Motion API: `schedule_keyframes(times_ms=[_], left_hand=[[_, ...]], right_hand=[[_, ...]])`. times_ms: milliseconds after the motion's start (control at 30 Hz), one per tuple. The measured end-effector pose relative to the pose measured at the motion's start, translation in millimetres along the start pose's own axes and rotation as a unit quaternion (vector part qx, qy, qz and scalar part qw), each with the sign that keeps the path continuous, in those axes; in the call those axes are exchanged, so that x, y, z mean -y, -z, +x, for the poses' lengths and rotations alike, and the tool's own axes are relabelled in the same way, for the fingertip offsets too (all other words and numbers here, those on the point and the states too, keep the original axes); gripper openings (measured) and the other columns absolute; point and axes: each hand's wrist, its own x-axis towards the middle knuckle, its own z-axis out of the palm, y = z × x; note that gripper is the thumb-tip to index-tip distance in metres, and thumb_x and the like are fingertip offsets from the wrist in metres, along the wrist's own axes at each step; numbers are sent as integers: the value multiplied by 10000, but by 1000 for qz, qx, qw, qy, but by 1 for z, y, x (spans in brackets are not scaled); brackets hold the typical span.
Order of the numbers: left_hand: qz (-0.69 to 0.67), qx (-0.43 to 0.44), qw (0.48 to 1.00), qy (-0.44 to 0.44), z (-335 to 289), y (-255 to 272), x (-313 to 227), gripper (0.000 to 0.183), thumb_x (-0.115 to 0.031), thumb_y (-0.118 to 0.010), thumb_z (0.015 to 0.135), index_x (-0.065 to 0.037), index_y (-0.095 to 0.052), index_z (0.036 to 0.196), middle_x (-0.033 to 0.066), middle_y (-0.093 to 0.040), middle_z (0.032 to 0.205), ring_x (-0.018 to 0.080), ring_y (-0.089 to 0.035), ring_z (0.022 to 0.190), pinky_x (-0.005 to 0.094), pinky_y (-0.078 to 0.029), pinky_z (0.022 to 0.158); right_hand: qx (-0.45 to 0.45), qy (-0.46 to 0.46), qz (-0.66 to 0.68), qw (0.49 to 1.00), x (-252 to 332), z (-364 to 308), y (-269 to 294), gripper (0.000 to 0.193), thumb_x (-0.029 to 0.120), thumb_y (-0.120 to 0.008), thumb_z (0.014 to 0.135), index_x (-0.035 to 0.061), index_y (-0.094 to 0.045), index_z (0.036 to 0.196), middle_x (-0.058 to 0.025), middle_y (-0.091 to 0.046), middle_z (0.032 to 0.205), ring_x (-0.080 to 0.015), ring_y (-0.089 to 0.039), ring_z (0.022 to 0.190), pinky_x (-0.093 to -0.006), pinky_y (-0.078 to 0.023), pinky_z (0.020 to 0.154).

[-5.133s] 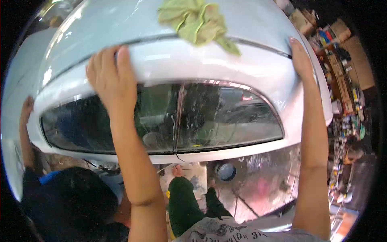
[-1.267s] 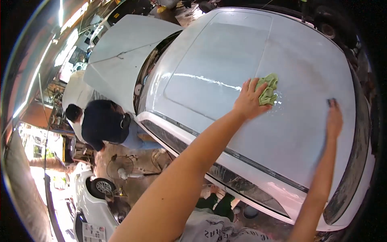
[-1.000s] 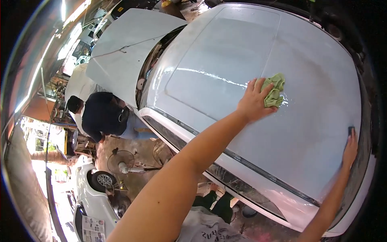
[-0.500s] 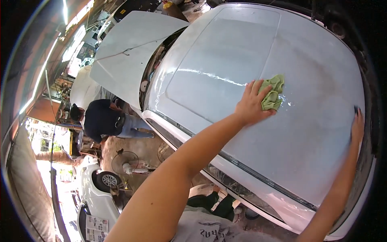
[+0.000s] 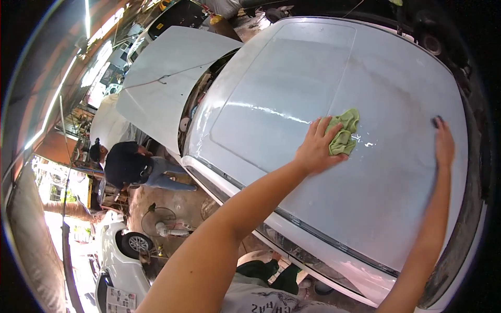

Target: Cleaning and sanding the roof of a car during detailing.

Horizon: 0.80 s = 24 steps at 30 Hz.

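The pale grey-white roof of a car (image 5: 292, 62) spreads out in front of me, with dull smudges toward its right side. On its middle lies a crumpled green cloth (image 5: 343, 133), and my left hand (image 5: 318, 146) presses on it with the fingers over its left edge. Small wet glints show just right of the cloth. Farther right, my right hand (image 5: 444, 145) touches the roof near its right edge. A small dark object (image 5: 436, 122) pokes out at its fingertips; its kind is too small to tell, and the palm side is hidden.
The raised hood (image 5: 162, 78) stands beyond the windshield, a cord running across it. A person in a dark shirt (image 5: 128, 164) bends beside the car at the left. Below that person are a fan (image 5: 162, 224) and a white car (image 5: 117, 250). A roof rail (image 5: 334, 240) borders my side.
My right hand has come inward from the roof's right edge and farther up the panel. My left hand stays on the green cloth. The whole view has shifted slightly.
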Motion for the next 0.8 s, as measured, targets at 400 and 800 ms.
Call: schedule_keyframes(times_ms=[400,800], left_hand=[[-36,8,999,-8,5,-6,-14,921,-512,-812,811,-149,-405,1554,217,-307,1603,476,-250,1491,559,-284,1231],[-1,-27,1000,5,-5,9,-9,872,-524,-815,786,-181,-482,1515,193,-339,1603,473,-262,1492,540,-289,1240]], right_hand=[[-24,-67,-96,993,-53,-13,25,451,295,-387,1117,116,-537,1503,-130,-492,1568,-326,-467,1432,-426,-339,1212],[25,-36,-24,999,117,-261,125,446,179,-488,1070,152,-542,1512,-131,-470,1578,-339,-443,1435,-457,-327,1184]])
